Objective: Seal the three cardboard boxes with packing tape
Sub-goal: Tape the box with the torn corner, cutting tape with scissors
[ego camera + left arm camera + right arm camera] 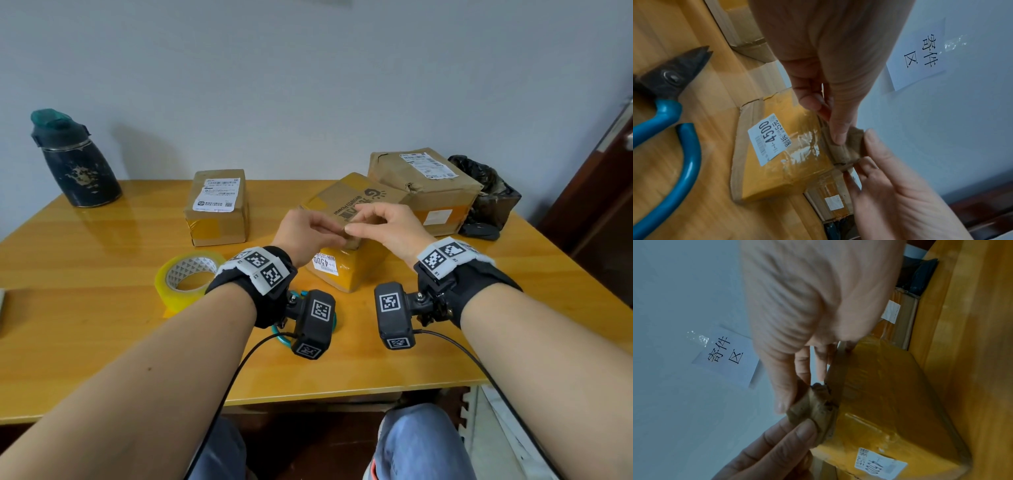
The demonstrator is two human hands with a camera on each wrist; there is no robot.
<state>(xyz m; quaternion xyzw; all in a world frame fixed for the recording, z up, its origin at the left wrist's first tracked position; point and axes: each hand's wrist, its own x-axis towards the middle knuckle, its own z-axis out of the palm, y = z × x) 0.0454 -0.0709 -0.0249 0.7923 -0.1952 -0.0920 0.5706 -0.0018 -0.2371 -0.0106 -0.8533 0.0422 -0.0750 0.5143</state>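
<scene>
Head view: the left hand (306, 230) and right hand (383, 226) pinch a torn cardboard flap (351, 240) on the middle box (349, 270), table centre. The tape roll (186, 279) lies at nine o'clock from it.

Left wrist view: scissors (668, 113) lie at nine o'clock.

Right wrist view: fingertips (783, 402) grip the flap.

Wooden table (102, 342): boxes (217, 205), tape roll (186, 277).

Dark flask (73, 161), blue-handled pliers (663, 113), wall notice (918, 58)
</scene>
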